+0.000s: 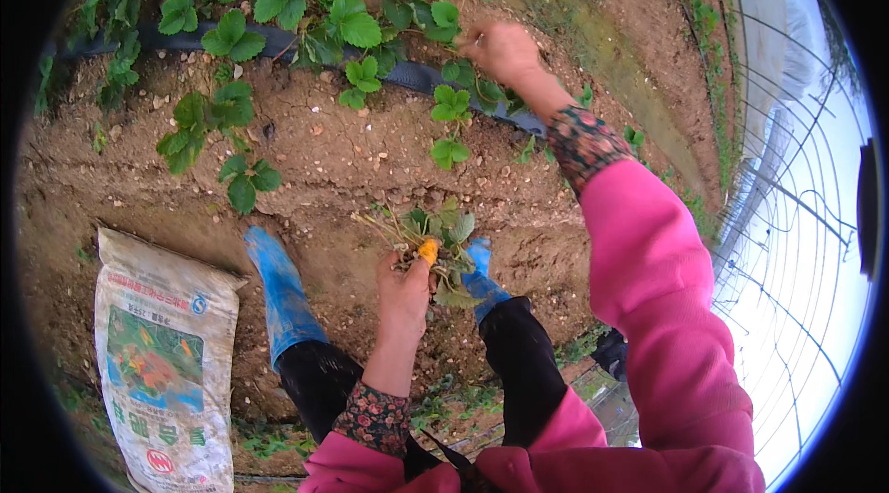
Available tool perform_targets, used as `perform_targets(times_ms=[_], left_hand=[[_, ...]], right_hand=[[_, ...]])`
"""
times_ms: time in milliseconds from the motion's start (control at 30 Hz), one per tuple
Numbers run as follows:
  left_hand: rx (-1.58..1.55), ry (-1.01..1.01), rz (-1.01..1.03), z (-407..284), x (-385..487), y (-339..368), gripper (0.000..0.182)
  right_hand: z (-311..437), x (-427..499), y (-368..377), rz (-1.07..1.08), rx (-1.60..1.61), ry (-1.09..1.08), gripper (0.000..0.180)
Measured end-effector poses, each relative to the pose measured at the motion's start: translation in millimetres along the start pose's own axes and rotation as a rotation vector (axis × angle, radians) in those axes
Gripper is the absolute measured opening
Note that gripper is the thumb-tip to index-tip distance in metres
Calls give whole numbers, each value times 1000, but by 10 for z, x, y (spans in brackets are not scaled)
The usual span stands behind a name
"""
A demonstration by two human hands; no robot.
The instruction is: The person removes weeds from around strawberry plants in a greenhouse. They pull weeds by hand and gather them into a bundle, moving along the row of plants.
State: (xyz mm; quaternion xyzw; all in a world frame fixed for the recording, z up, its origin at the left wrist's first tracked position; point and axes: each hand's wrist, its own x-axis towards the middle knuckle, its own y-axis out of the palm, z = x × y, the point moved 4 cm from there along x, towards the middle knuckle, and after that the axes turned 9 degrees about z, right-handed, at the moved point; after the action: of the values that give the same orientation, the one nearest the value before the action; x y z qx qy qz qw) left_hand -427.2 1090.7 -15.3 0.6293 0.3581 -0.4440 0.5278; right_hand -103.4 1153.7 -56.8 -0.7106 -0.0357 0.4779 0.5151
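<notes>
My left hand (406,288) is closed around a bunch of picked leaves and stems (451,243), some green and some withered, above the furrow between my blue boots. Yellow tape or a wrap covers the thumb's tip. Farther up, my right hand (500,52) reaches to the strawberry plants (358,24) on the soil bed, beside the leaves at their right end. Its fingers are bent and blurred, so whether they grip a leaf or stem is not clear. A black drip hose or film strip (410,76) runs under the plants.
A printed white woven sack (222,326) lies on the soil at the left. My blue boots (281,285) stand in the furrow. Other planted rows (705,21) run at the upper right, near a greenhouse frame (799,194). Small plants grow behind my legs.
</notes>
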Motion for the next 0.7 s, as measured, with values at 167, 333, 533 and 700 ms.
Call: perform_targets(times_ms=[167,333,533,700], left_hand=[[3,1,-11,4,35,-6,54],[24,-2,-29,3,49,35,59],[30,-3,-19,-4,100,99,56],[-34,-7,-11,-5,140,55,54]], right_hand=[[25,213,331,-30,-14,22,29],[-15,212,422,-76,54,24,26],[103,182,475,-80,46,146,20],[180,96,558,-147,94,165,20]])
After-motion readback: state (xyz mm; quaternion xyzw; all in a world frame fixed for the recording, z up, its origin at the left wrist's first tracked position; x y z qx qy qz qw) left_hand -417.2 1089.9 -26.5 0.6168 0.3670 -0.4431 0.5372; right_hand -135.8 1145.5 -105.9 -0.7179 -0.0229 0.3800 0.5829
